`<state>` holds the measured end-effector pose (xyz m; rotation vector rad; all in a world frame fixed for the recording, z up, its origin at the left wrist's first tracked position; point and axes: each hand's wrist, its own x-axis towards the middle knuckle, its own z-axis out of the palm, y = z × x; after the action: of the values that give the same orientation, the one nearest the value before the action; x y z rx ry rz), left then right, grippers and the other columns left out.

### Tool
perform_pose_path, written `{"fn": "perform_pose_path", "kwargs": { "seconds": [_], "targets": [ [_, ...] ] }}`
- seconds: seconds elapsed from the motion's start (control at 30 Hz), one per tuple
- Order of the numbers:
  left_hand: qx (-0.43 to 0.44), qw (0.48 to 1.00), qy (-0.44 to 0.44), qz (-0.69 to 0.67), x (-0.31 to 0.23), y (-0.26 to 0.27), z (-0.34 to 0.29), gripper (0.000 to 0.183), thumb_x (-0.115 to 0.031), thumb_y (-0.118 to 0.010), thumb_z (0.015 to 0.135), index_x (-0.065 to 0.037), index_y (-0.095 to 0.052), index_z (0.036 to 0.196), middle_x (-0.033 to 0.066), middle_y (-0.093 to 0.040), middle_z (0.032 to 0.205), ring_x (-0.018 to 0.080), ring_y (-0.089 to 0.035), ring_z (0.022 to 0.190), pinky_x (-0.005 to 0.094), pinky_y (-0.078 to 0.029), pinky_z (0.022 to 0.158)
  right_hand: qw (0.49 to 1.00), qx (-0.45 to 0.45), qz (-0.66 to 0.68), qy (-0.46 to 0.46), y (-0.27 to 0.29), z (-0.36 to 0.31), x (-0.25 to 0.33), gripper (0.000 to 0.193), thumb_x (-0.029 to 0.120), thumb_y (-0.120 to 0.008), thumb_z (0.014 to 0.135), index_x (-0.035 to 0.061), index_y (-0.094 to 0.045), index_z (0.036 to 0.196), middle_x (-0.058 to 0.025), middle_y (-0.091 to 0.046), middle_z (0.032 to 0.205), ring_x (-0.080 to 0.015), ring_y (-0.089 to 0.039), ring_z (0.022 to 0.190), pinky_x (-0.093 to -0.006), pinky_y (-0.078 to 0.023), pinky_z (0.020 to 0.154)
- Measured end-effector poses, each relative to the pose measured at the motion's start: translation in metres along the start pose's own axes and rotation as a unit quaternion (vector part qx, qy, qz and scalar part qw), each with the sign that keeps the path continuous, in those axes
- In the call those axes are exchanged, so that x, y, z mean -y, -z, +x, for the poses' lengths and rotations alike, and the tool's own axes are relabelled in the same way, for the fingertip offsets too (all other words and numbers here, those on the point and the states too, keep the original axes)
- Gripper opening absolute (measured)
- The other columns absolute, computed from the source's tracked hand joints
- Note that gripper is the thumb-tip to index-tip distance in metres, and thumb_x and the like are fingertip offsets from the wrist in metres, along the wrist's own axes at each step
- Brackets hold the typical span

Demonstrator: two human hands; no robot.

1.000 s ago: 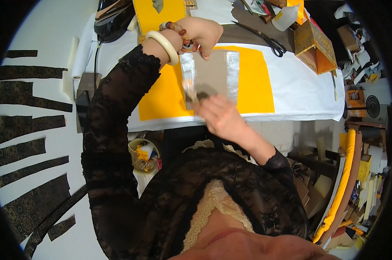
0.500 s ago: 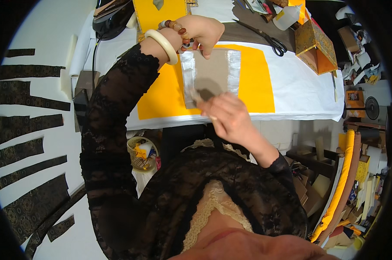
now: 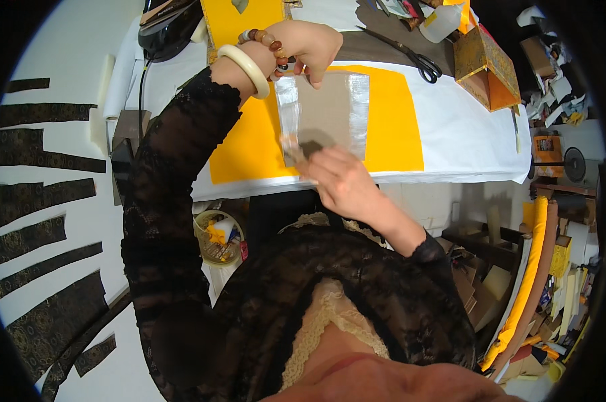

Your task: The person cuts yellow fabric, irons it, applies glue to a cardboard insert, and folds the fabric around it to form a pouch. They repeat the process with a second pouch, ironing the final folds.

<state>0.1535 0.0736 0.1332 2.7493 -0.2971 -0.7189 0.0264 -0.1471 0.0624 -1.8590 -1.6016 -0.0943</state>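
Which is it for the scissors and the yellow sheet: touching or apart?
Apart. The head view shows white table cover between the scissors and the near side of the yellow sheet.

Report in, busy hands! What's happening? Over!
Left hand: touching brown board, near top. Right hand: gripping blurred brush, board's lower left. Board: on yellow sheet, whitish side bands. Scissors: off the board.

A white-covered table (image 3: pixel 474 151) stands over a floor (image 3: pixel 420 201) of pale tiles, a round bin (image 3: pixel 211 254) below its near edge. A wide white surface (image 3: pixel 72 138) fills the left — wall, floor or tabletop, hard to tell. On the right, a yellow roll (image 3: pixel 525 295) runs beside packed clutter (image 3: pixel 571 268); light falls brightly on the table, and shadows dull the tiles.
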Motion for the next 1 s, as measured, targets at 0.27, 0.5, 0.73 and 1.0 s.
{"fn": "perform_pose_path", "kwargs": {
  "seconds": [0.27,0.5,0.73,1.0],
  "targets": [
    [0.001,1.000,0.005,0.006,-0.001,0.000,-0.002,0.029,-0.007,-0.089,0.067,0.007,-0.068,0.081,0.0145,-0.070,0.073,0.0212,-0.068,0.061,0.0340,-0.055,0.054,0.998,-0.061,0.000,-0.013,0.012,0.008,-0.003,0.016,-0.001,-0.070,0.081,0.0031,-0.070,0.096,-0.0109,-0.063,0.082,-0.0300,-0.063,0.079,-0.0390,-0.051,0.073],
    [0.001,1.000,-0.009,-0.003,0.000,0.000,-0.003,0.029,-0.006,-0.089,0.067,0.007,-0.068,0.081,0.0147,-0.070,0.073,0.0212,-0.068,0.060,0.0339,-0.055,0.054,0.949,-0.162,0.198,-0.183,-0.002,-0.024,0.001,0.010,0.008,-0.067,0.096,0.0006,-0.071,0.102,-0.0113,-0.074,0.088,-0.0213,-0.071,0.073,-0.0308,-0.055,0.066],
    [-0.008,1.000,0.010,0.016,-0.002,-0.002,-0.002,0.028,-0.005,-0.089,0.067,0.008,-0.068,0.080,0.0151,-0.070,0.073,0.0213,-0.068,0.060,0.0335,-0.054,0.054,0.925,-0.236,0.145,-0.261,-0.045,-0.056,-0.011,0.010,0.007,-0.066,0.096,-0.0014,-0.070,0.100,-0.0111,-0.073,0.081,-0.0158,-0.069,0.066,-0.0259,-0.052,0.060],
    [-0.002,0.999,-0.008,0.043,-0.005,0.001,-0.006,0.028,-0.005,-0.089,0.067,0.008,-0.069,0.081,0.0152,-0.070,0.072,0.0208,-0.068,0.060,0.0338,-0.054,0.056,0.931,-0.208,0.133,-0.268,-0.043,-0.052,-0.005,0.008,0.004,-0.069,0.092,-0.0004,-0.069,0.099,-0.0133,-0.073,0.084,-0.0204,-0.068,0.064,-0.0298,-0.053,0.060]
  ]
}}
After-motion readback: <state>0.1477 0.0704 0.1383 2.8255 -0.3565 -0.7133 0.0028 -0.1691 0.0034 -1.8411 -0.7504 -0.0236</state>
